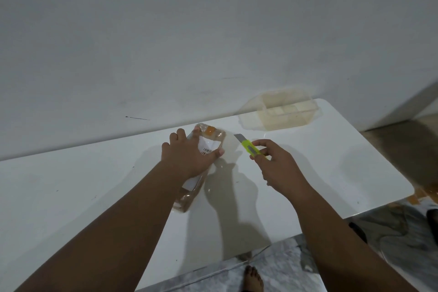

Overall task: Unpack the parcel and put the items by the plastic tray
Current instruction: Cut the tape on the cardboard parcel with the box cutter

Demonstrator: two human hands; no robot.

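Note:
A brown parcel (211, 136) wrapped in clear tape, with a white label and an orange patch, lies on the white table (94, 197). My left hand (187, 154) grips its far end, fingers curled over the left side and thumb on the right. My right hand (277, 163) holds a yellow utility knife (248, 147) just to the right of the parcel. Its blade is out and points up-left toward the parcel without touching it. The clear plastic tray (284, 111) sits at the back right of the table.
A grey wall runs behind the table's far edge. The table's right edge drops to a floor with dark items (360, 232) and orange scraps (419, 194). A bare foot (253, 278) shows below the near edge.

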